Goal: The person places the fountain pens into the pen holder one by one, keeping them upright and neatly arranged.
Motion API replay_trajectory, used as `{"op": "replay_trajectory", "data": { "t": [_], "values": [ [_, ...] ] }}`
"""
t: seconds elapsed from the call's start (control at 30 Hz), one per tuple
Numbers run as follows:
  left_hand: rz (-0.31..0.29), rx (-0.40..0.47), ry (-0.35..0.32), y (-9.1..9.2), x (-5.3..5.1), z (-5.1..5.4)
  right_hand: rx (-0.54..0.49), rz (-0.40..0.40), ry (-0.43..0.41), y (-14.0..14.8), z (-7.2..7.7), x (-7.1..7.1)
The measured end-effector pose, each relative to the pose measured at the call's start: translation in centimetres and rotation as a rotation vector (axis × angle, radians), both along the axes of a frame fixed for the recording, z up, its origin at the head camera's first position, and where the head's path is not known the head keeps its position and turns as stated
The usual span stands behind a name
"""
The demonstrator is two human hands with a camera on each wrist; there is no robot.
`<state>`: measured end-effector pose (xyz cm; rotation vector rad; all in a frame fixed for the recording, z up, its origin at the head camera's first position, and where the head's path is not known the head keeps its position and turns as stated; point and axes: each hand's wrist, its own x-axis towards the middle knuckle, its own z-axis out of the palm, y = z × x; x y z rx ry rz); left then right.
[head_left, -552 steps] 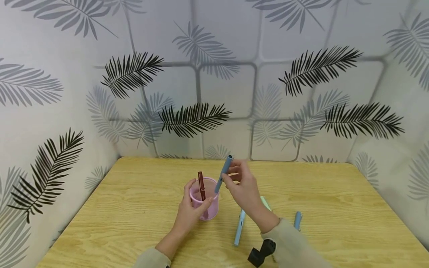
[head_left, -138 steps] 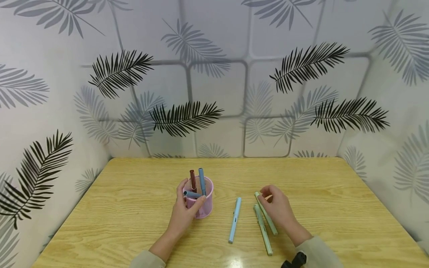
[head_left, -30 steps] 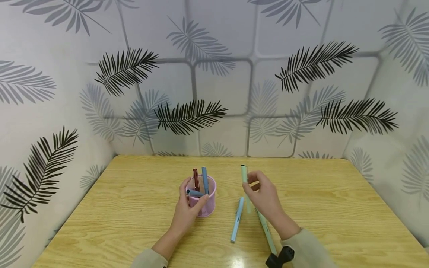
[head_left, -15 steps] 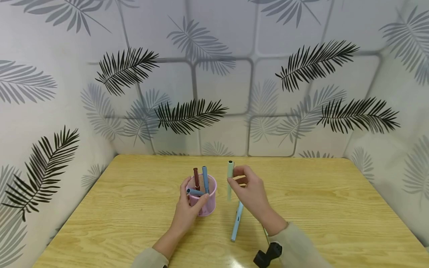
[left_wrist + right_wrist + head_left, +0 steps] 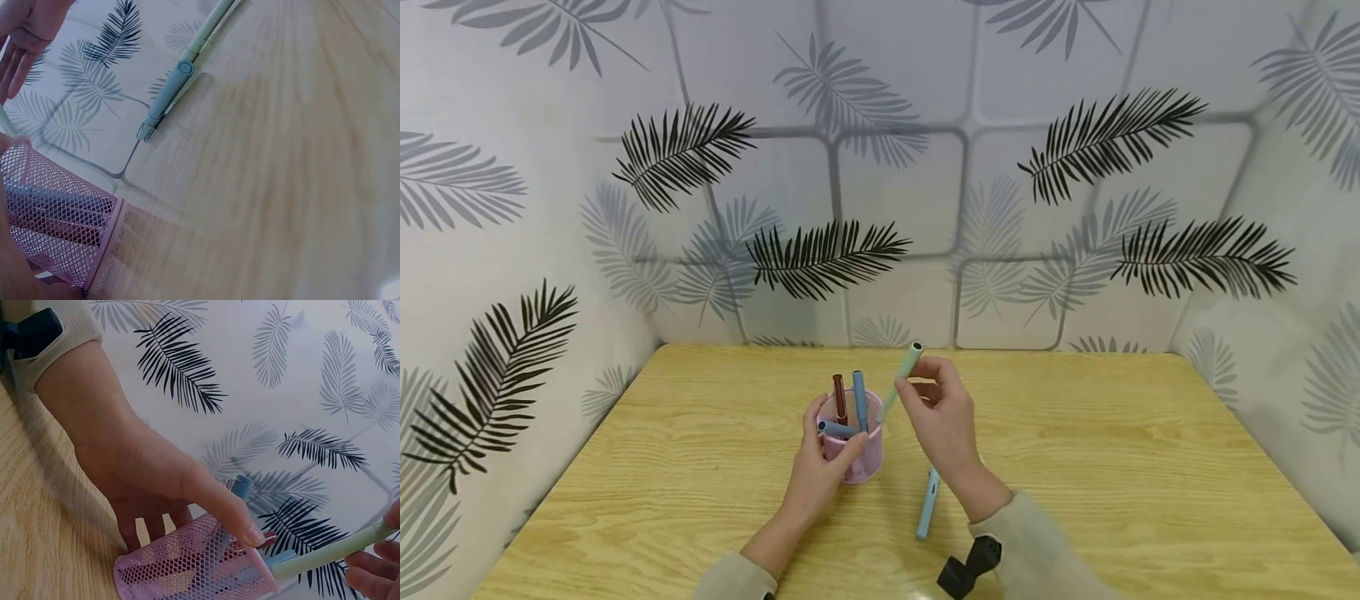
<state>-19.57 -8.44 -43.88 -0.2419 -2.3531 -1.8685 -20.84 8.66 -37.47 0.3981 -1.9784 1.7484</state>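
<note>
My left hand [image 5: 817, 471] grips the pink mesh cup [image 5: 867, 462], fingers round its left side and thumb on the front rim. A dark red pen [image 5: 839, 397] and a blue pen [image 5: 860, 393] stand in the cup; another blue pen [image 5: 838, 429] leans low across it. My right hand [image 5: 946, 421] pinches a light green pen [image 5: 907, 363], tilted, with its lower end at the cup's right rim. In the right wrist view the green pen [image 5: 331, 553] reaches the cup's mouth [image 5: 265, 570].
A light blue pen [image 5: 928, 504] lies on the wooden table [image 5: 700, 433] right of the cup, partly behind my right arm. In the left wrist view a green pen [image 5: 209, 28] lies beyond the light blue pen [image 5: 167, 90]. A leaf-patterned backdrop [image 5: 910, 200] stands behind.
My right hand has carried the light green pen left to the cup's rim, and the pen has gone from upright to tilted. My left hand stays on the cup.
</note>
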Motion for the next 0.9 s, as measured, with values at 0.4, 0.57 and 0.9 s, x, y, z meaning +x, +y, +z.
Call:
{"op": "replay_trajectory", "data": {
  "t": [0.4,0.57,0.9],
  "values": [
    [-0.006,-0.01,0.008,0.0,0.2,0.5,0.098,0.038,-0.106,-0.5,-3.2,-1.1],
    [-0.01,0.004,0.021,-0.1,0.2,0.3,0.196,0.029,-0.108,-0.7,-3.8,-1.2],
    [0.008,0.01,0.013,-0.5,-1.7,-2.9,0.253,0.076,-0.14,-1.0,-4.5,-1.3]
  ]
}}
